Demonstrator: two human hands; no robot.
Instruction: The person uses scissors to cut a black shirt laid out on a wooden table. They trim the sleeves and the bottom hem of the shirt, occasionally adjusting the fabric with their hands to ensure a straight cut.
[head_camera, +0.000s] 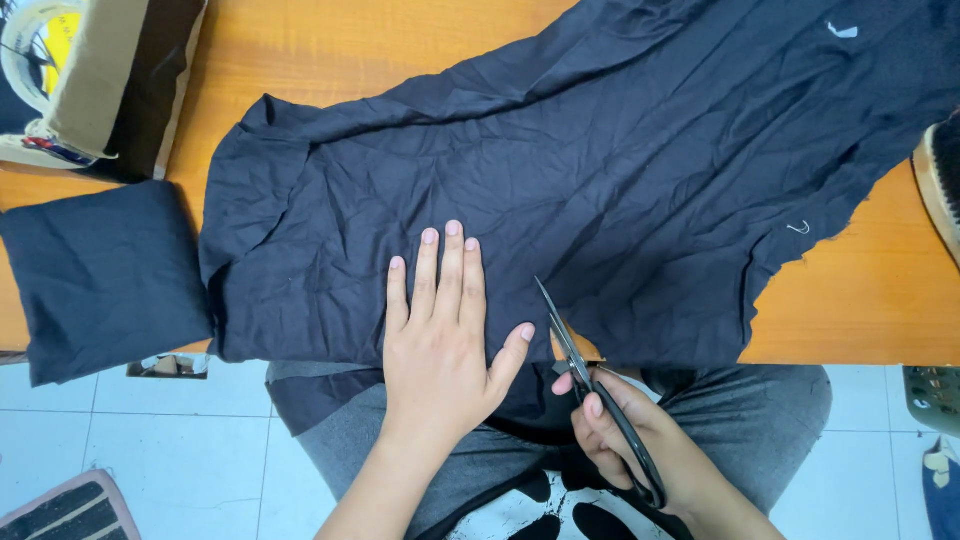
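At lower centre of the frame, right hand (625, 440) closed in a grip on black scissors (598, 392), blades at the near edge of the dark navy cloth (560, 170). Left hand (445, 340) lies flat and open on the cloth just beside. Cloth spreads across the orange desk (880, 300); folded dark piece (100, 275) at left.
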